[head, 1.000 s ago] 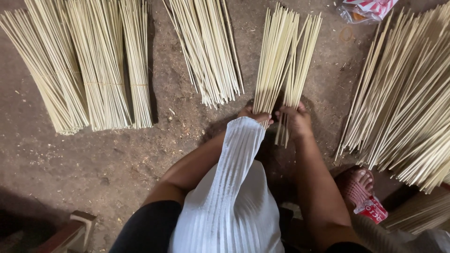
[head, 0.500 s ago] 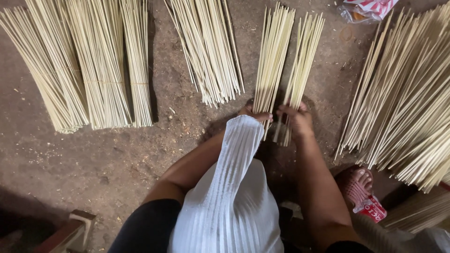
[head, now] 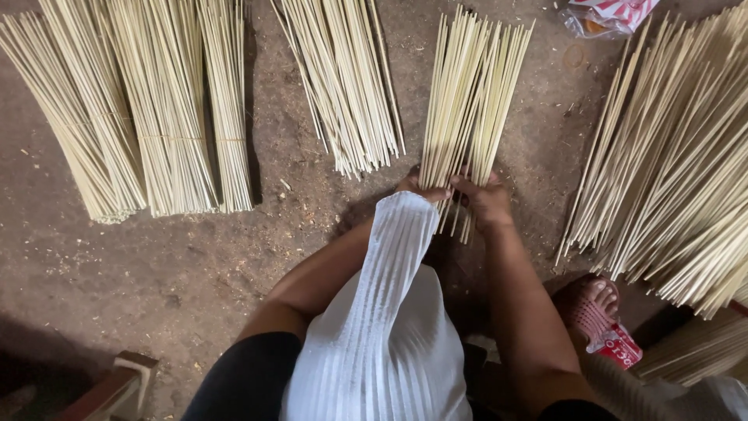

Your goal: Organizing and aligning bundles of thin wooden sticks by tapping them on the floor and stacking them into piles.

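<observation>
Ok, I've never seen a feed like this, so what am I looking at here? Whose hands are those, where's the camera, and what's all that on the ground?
There is no machine: a person works with two bare hands, and the single camera sits on their head, looking down past a white pleated cloth hanging in front of them. The left hand and right hand both grip the near end of one bundle of thin pale sticks, which lies on the dirt floor. More bundles of the same sticks lie to the left, in the middle and in a big pile on the right. A foot in a red sandal shows at lower right, and a plastic packet lies at the top.
</observation>
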